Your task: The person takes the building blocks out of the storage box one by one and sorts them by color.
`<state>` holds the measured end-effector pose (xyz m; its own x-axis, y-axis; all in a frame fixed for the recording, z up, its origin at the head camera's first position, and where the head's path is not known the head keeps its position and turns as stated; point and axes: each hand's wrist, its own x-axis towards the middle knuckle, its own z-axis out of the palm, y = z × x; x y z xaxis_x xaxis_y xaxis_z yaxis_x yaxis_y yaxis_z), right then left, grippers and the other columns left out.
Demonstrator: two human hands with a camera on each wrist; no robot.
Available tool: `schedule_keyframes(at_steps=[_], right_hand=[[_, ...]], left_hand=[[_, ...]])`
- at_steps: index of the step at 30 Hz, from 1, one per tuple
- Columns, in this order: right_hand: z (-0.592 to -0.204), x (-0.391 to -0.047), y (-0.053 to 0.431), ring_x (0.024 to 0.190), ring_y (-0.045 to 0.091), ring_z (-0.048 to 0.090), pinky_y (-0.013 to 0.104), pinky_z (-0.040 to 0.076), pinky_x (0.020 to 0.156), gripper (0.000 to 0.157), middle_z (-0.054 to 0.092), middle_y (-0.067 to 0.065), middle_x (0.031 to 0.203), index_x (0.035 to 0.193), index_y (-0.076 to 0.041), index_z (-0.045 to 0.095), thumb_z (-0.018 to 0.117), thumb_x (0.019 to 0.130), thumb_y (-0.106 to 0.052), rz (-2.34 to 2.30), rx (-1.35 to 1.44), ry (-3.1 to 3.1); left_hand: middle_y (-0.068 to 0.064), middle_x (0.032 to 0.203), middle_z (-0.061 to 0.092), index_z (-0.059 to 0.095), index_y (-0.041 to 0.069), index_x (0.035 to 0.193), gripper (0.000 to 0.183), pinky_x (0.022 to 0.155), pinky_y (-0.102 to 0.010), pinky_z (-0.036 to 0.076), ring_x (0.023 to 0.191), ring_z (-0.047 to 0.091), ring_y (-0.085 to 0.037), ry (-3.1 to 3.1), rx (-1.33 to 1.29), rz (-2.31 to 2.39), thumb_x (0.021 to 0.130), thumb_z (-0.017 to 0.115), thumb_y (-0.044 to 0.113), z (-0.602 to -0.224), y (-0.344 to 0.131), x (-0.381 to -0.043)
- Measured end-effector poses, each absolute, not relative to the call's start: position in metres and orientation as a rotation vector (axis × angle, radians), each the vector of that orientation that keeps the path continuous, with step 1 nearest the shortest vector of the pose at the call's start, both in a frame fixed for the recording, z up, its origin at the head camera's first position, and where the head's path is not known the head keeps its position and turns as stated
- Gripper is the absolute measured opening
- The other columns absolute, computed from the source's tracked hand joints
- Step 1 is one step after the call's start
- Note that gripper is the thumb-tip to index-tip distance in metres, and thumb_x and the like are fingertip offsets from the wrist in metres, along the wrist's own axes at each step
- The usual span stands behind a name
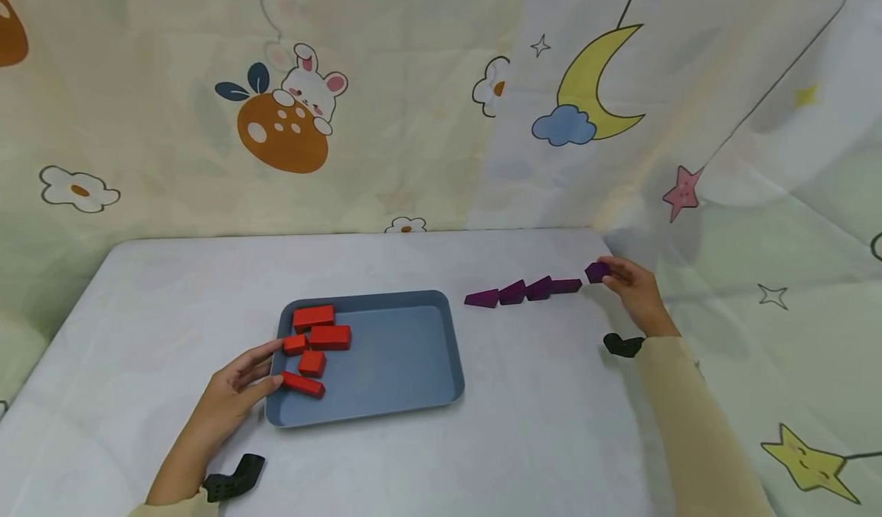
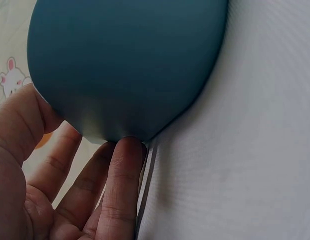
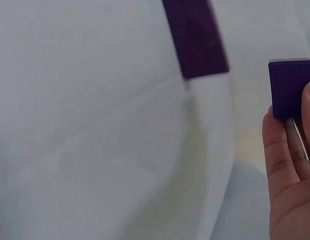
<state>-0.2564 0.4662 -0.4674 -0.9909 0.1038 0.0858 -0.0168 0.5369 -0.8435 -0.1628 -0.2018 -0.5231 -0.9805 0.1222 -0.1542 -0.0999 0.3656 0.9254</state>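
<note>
A blue-grey tray [image 1: 393, 348] holds several red blocks [image 1: 329, 338] along its left side. My left hand [image 1: 237, 394] grips the tray's left edge, its thumb and index fingertip at the rim beside the red blocks. In the left wrist view the fingers [image 2: 122, 185] touch the tray's outer wall [image 2: 130, 65]. My right hand [image 1: 637, 295] pinches a small purple block [image 1: 596, 273] between thumb and fingers. That block [image 3: 289, 87] is held just past the right end of a row of purple blocks [image 1: 539, 288] lying on the table.
A white-covered table [image 1: 524, 410] lies under everything. Patterned cloth [image 1: 413, 134] hangs behind its far edge and along the right side. Black wrist devices [image 1: 237, 479] sit at both wrists. The row of purple blocks slants up towards the table's far right corner.
</note>
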Motion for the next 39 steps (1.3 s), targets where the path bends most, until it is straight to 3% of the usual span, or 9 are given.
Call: schedule_keyframes(at_steps=[6, 16, 19, 21, 24, 27, 31, 35, 39], right_hand=[[-0.477, -0.262, 0.471, 0.115, -0.006, 0.056, 0.006, 0.048, 0.093, 0.044, 0.050, 0.037, 0.152, 0.153, 0.012, 0.049, 0.056, 0.112, -0.003, 1.458, -0.109, -2.698], [-0.489, -0.269, 0.471, 0.110, 0.006, 0.060, 0.004, 0.046, 0.087, 0.040, 0.058, 0.038, 0.145, 0.147, 0.014, 0.055, 0.058, 0.110, 0.000, 1.366, -0.164, -2.737], [-0.491, -0.269, 0.470, 0.115, 0.016, 0.063, 0.003, 0.044, 0.087, 0.041, 0.059, 0.038, 0.144, 0.148, 0.013, 0.055, 0.059, 0.109, 0.002, 1.326, -0.156, -2.753], [-0.490, -0.269, 0.469, 0.125, 0.031, 0.062, 0.003, 0.044, 0.088, 0.043, 0.056, 0.039, 0.147, 0.150, 0.014, 0.052, 0.059, 0.108, 0.005, 1.336, -0.135, -2.745], [-0.487, -0.266, 0.466, 0.141, 0.048, 0.051, 0.004, 0.043, 0.091, 0.049, 0.050, 0.038, 0.154, 0.154, 0.014, 0.047, 0.059, 0.108, 0.005, 1.358, -0.127, -2.744], [-0.480, -0.263, 0.461, 0.150, 0.053, 0.039, 0.027, 0.048, 0.113, 0.053, 0.042, 0.036, 0.162, 0.159, 0.012, 0.041, 0.058, 0.110, 0.003, 1.389, -0.178, -2.757], [-0.474, -0.259, 0.451, 0.156, 0.052, 0.031, 0.063, 0.036, 0.121, 0.057, 0.033, 0.033, 0.169, 0.163, 0.007, 0.037, 0.056, 0.111, 0.001, 1.407, -0.288, -2.732], [-0.469, -0.253, 0.440, 0.158, 0.047, 0.030, 0.058, 0.035, 0.124, 0.059, 0.031, 0.027, 0.172, 0.166, 0.002, 0.036, 0.056, 0.111, -0.002, 1.441, -0.412, -2.638], [-0.463, -0.245, 0.424, 0.157, 0.039, 0.035, 0.042, 0.039, 0.124, 0.057, 0.039, 0.022, 0.170, 0.165, -0.001, 0.040, 0.059, 0.112, -0.008, 1.509, -0.463, -2.532]], left_hand=[[-0.026, 0.162, 0.049, 0.048, 0.003, 0.162, 0.064, 0.090, -0.012, 0.050, 0.112, 0.051, 0.020, 2.428, 0.020, 1.666, 0.105, 0.074, 0.022, -0.521, -0.205, -0.160], [-0.025, 0.160, 0.051, 0.050, 0.003, 0.160, 0.062, 0.090, -0.015, 0.052, 0.112, 0.054, 0.017, 2.414, 0.032, 1.705, 0.105, 0.073, 0.019, -0.522, -0.205, -0.156], [-0.025, 0.160, 0.052, 0.050, 0.003, 0.160, 0.062, 0.091, -0.014, 0.052, 0.112, 0.054, 0.017, 2.421, 0.034, 1.700, 0.105, 0.073, 0.020, -0.522, -0.205, -0.155], [-0.025, 0.160, 0.052, 0.051, 0.003, 0.160, 0.062, 0.091, -0.014, 0.052, 0.113, 0.054, 0.017, 2.425, 0.034, 1.699, 0.105, 0.073, 0.020, -0.521, -0.205, -0.154], [-0.025, 0.159, 0.053, 0.051, 0.003, 0.160, 0.061, 0.091, -0.013, 0.051, 0.113, 0.054, 0.017, 2.436, 0.038, 1.698, 0.105, 0.073, 0.020, -0.520, -0.206, -0.154], [-0.026, 0.157, 0.055, 0.051, 0.003, 0.160, 0.061, 0.091, -0.013, 0.050, 0.113, 0.054, 0.017, 2.446, 0.046, 1.703, 0.105, 0.073, 0.019, -0.520, -0.208, -0.154], [-0.025, 0.158, 0.053, 0.051, 0.003, 0.160, 0.062, 0.091, -0.012, 0.048, 0.115, 0.053, 0.017, 2.448, 0.049, 1.700, 0.105, 0.074, 0.020, -0.521, -0.210, -0.154], [-0.023, 0.161, 0.052, 0.051, 0.006, 0.161, 0.062, 0.095, -0.018, 0.049, 0.130, 0.061, -0.008, 2.458, 0.054, 1.673, 0.105, 0.074, 0.022, -0.521, -0.208, -0.157], [-0.023, 0.162, 0.050, 0.051, 0.007, 0.161, 0.061, 0.107, -0.044, 0.052, 0.143, 0.055, -0.042, 2.455, 0.066, 1.669, 0.106, 0.072, 0.023, -0.521, -0.204, -0.160]])
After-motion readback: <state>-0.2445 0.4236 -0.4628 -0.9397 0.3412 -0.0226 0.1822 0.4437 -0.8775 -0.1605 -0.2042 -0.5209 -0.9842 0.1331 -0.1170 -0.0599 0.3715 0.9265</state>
